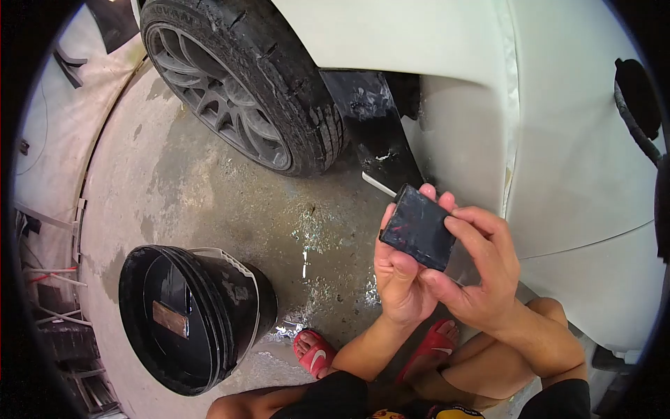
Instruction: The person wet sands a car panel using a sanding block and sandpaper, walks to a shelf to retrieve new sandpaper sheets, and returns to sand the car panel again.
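Note:
A dark, wet-looking, roughly square sanding block (420,225) is held up in front of the car body, its broad face towards me. My left hand (401,286) cups it from below and behind, with fingertips showing past its upper edge and the thumb at its lower side. My right hand (481,262) grips its right edge between thumb and fingers. Behind the hands is the car's pale body panel (460,146). A dark wheel-arch piece (373,126) runs down towards the block from above.
A car wheel (223,98) with a worn black tyre stands at the upper left. On the wet concrete floor (293,223), a black bucket (241,314) holds dark liquid and a brown rectangular piece (170,319). My feet wear red slides (317,355). Pale sheeting (52,133) borders the left side.

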`<move>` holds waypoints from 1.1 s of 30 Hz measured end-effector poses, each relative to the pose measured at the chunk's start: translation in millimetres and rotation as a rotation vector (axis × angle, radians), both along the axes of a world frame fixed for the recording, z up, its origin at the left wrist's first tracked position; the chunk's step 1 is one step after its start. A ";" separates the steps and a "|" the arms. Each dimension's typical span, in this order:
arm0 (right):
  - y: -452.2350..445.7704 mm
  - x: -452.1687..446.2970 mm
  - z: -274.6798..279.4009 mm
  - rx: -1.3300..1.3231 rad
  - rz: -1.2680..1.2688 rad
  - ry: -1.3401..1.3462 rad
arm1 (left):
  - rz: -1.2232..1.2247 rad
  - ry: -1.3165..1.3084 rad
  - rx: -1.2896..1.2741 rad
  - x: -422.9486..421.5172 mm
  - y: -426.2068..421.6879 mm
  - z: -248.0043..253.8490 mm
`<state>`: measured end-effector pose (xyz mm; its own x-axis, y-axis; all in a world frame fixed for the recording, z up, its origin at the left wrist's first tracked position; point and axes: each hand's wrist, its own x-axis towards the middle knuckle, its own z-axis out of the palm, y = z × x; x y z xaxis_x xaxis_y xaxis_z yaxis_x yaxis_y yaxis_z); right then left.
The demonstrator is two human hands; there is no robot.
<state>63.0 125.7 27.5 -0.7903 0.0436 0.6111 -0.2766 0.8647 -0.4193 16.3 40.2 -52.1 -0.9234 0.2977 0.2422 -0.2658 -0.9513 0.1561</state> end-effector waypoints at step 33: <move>48.2 18.9 20.8 0.182 0.083 -0.100 | 1.515 1.002 -0.971 -133.3 18.6 -19.4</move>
<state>82.0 174.0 48.3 -0.8435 -0.1283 0.5216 -0.3151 0.9046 -0.2871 -117.0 58.8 -71.4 -0.1813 -0.0964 0.9787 0.9639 0.1801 0.1963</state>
